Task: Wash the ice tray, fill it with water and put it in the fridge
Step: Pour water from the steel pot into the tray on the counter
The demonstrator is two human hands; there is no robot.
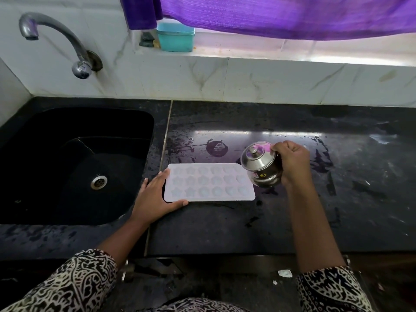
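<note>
A pale lilac ice tray (209,182) with star- and shell-shaped cells lies flat on the black counter just right of the sink. My left hand (155,199) holds its left end, fingers along the far edge and thumb along the near edge. My right hand (292,162) grips a small lidded steel pot (261,167), tilted toward the tray's right end and held just above it. No stream of water is visible from the pot.
A black sink (74,163) with a steel drain sits at the left, under a curved steel tap (56,39). The counter (337,199) is wet in patches. A teal box (175,37) stands on the windowsill below a purple curtain (281,14).
</note>
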